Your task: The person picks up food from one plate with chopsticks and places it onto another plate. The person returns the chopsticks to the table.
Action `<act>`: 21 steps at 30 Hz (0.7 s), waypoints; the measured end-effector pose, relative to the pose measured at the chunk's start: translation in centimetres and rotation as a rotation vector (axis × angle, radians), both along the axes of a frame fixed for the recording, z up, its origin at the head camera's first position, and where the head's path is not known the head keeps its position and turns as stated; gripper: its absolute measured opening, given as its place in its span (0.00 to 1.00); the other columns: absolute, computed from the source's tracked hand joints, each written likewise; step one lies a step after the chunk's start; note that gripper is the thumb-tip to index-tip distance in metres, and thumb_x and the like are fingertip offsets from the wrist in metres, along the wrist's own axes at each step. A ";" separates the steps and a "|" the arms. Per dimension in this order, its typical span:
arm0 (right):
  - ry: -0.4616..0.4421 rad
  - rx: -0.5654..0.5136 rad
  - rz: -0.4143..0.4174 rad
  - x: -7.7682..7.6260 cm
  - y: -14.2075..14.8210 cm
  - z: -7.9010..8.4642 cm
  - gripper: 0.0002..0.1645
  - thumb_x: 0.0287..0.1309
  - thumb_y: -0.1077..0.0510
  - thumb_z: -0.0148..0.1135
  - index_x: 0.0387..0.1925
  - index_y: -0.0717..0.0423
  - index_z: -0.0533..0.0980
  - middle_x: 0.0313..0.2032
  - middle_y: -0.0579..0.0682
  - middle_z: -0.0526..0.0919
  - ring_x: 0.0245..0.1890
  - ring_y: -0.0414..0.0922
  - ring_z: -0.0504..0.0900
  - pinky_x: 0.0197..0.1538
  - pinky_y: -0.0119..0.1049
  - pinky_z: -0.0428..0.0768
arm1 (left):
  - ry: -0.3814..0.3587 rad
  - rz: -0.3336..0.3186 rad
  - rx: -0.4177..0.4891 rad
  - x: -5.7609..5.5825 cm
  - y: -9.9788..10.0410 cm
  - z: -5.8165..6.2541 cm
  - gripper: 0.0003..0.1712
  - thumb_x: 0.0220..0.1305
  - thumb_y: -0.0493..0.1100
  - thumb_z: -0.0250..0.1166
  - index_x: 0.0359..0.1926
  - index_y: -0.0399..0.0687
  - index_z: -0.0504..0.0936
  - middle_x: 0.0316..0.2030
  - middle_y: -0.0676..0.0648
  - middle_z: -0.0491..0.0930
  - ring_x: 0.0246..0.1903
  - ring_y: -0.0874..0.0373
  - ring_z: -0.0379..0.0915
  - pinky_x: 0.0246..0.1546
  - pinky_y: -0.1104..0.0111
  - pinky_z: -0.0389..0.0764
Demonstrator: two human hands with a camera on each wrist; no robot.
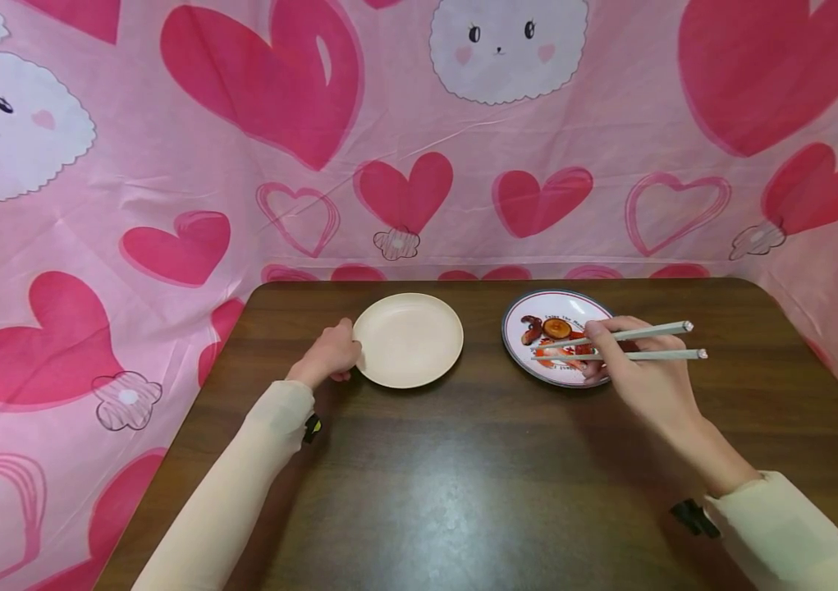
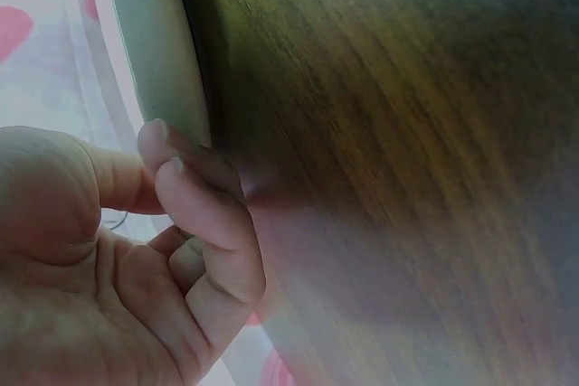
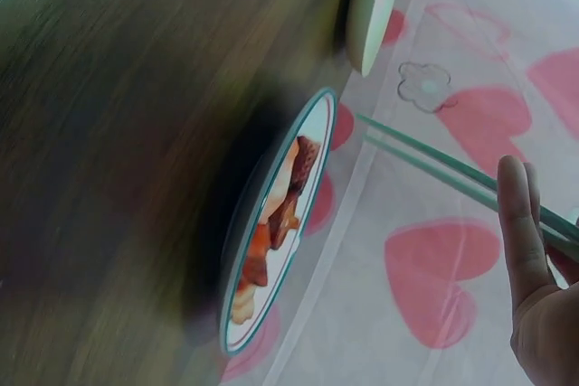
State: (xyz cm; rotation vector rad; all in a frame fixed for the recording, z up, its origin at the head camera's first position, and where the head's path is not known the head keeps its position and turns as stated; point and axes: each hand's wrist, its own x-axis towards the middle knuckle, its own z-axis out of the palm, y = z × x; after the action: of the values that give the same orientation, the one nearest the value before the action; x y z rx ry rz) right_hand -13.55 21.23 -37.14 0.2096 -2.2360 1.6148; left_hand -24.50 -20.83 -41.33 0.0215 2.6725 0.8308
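Observation:
My left hand (image 1: 330, 353) pinches the left rim of a plain cream plate (image 1: 411, 341) on the table. In the left wrist view, the thumb and curled fingers (image 2: 208, 210) meet at the plate's edge. My right hand (image 1: 655, 382) holds a pair of pale green chopsticks (image 1: 655, 331), their tips slightly apart over a white plate (image 1: 562, 302) with a dark rim and printed lettering. On that plate lie a reddish-brown curled piece (image 1: 532, 330), a round brown slice (image 1: 556, 328) and orange food (image 1: 551, 355). Nothing shows between the chopstick tips in the right wrist view.
Both plates stand near the far edge of a dark wooden table (image 1: 419, 484), a gap between them. A pink cloth (image 1: 463, 131) with hearts and white fluffy faces hangs behind and at both sides.

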 end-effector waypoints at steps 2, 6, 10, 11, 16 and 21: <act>-0.019 -0.019 -0.014 -0.2 0.5 -0.1 0.14 0.73 0.58 0.65 0.44 0.69 0.83 0.23 0.59 0.84 0.18 0.46 0.85 0.25 0.39 0.86 | 0.000 0.002 -0.005 0.0 0.0 0.0 0.22 0.76 0.37 0.50 0.64 0.29 0.63 0.36 0.34 0.76 0.22 0.50 0.77 0.22 0.62 0.83; -0.042 -0.117 -0.019 -0.7 1.5 -0.4 0.14 0.72 0.59 0.66 0.45 0.71 0.82 0.25 0.54 0.86 0.17 0.45 0.85 0.24 0.40 0.85 | -0.003 0.003 -0.013 -0.1 0.0 -0.2 0.22 0.76 0.37 0.50 0.65 0.30 0.62 0.35 0.35 0.76 0.21 0.50 0.75 0.21 0.63 0.80; -0.041 -0.231 -0.023 -1.0 2.4 -0.9 0.12 0.71 0.60 0.67 0.43 0.69 0.82 0.24 0.54 0.86 0.16 0.45 0.85 0.22 0.39 0.84 | -0.009 0.000 -0.022 -0.3 0.0 -0.4 0.22 0.74 0.37 0.52 0.64 0.30 0.62 0.33 0.36 0.74 0.22 0.51 0.71 0.21 0.64 0.75; -0.039 -0.248 -0.027 -1.1 2.6 -1.1 0.11 0.70 0.60 0.67 0.42 0.69 0.82 0.24 0.53 0.86 0.16 0.45 0.85 0.22 0.38 0.84 | -0.008 0.000 -0.021 -0.3 0.0 -0.4 0.22 0.74 0.37 0.53 0.63 0.30 0.63 0.33 0.36 0.74 0.22 0.50 0.70 0.21 0.64 0.75; -0.048 -0.323 -0.025 -1.4 3.2 -1.5 0.12 0.70 0.60 0.67 0.42 0.70 0.80 0.23 0.54 0.86 0.15 0.46 0.85 0.21 0.40 0.84 | 0.000 0.004 -0.016 -0.1 0.1 -0.3 0.21 0.73 0.36 0.54 0.62 0.30 0.64 0.34 0.36 0.73 0.23 0.50 0.70 0.22 0.64 0.74; -0.065 -0.324 -0.027 -1.6 3.4 -1.9 0.17 0.71 0.58 0.67 0.44 0.73 0.78 0.23 0.54 0.85 0.15 0.47 0.85 0.21 0.41 0.84 | 0.001 -0.001 -0.015 -0.2 -0.1 -0.4 0.20 0.74 0.36 0.52 0.61 0.30 0.64 0.34 0.36 0.74 0.23 0.50 0.70 0.22 0.64 0.75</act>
State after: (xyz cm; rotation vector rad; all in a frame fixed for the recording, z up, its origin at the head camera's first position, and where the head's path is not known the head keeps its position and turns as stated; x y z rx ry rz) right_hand -15.13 24.64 -39.04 0.0393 -1.9739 1.9623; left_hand -24.69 -20.88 -41.74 0.0192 2.6793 0.8100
